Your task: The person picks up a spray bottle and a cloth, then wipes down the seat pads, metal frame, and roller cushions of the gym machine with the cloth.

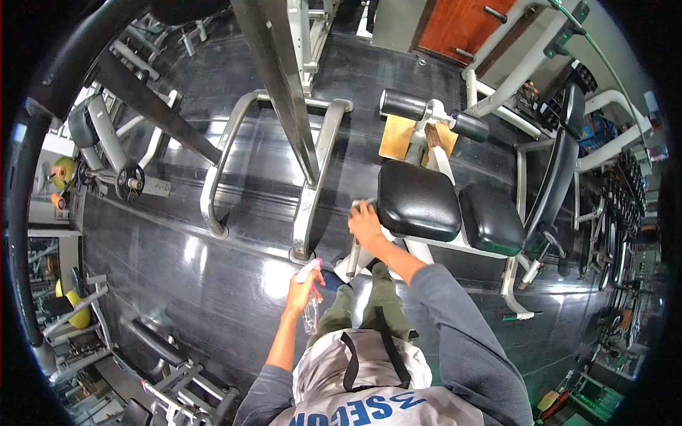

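My left hand (304, 290) is closed around a spray bottle (311, 317) with a pink trigger head and a clear body, held low in front of my legs. Something dark blue (331, 280) shows just beside that hand; whether I hold it is unclear. Farther forward, my right hand (364, 225) has its fingers curled over the top of a metal post (353, 257) at the near left side of a weight bench. Right beside it is the bench's black padded seat (419, 201). My palm hides whatever may lie under it.
A second black pad (491, 219) and a tilted backrest (554, 184) continue to the right. Black foam rollers (403, 104) stand at the bench's far end. A metal frame (323, 156) rises at my front left. More gym machines and a dumbbell rack (621, 195) surround the dark floor.
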`<state>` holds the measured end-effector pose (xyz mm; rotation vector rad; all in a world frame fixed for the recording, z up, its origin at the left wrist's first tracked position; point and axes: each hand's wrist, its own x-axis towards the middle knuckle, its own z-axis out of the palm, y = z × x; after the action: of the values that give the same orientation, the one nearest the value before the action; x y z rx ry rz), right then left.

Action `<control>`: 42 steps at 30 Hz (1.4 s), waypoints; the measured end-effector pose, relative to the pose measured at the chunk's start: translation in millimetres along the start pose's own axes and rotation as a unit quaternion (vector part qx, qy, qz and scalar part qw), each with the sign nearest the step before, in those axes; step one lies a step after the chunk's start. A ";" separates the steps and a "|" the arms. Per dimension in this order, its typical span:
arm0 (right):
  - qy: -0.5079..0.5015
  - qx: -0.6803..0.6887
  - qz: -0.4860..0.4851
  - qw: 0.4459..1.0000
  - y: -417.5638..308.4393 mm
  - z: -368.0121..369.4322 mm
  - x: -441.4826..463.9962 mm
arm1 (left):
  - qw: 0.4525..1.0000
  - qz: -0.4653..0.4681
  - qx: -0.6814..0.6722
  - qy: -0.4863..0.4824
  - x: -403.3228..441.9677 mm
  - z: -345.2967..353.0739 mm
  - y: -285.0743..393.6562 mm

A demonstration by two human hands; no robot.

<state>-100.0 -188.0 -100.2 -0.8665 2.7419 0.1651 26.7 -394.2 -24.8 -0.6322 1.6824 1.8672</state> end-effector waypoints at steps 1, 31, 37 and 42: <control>-0.002 -0.024 0.060 0.998 5.8 3.0 14.4 | 1.000 0.000 -0.005 0.004 -1.7 1.0 -0.8; 0.049 0.105 -0.181 0.977 -26.4 10.9 -47.2 | 0.949 0.025 -0.187 0.254 -42.1 109.4 -21.7; 0.084 0.322 -0.194 0.923 -25.9 36.0 -69.6 | 0.954 0.024 -0.179 0.239 -59.2 93.9 -40.2; 0.132 0.302 -0.099 0.939 1.4 25.1 -46.5 | 0.958 0.022 -0.158 0.237 -72.2 82.1 -40.6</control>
<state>-58.8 -156.8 -111.3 -1.0138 2.6436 -0.8428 108.5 -315.7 2.2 -1.2671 1.6917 2.1585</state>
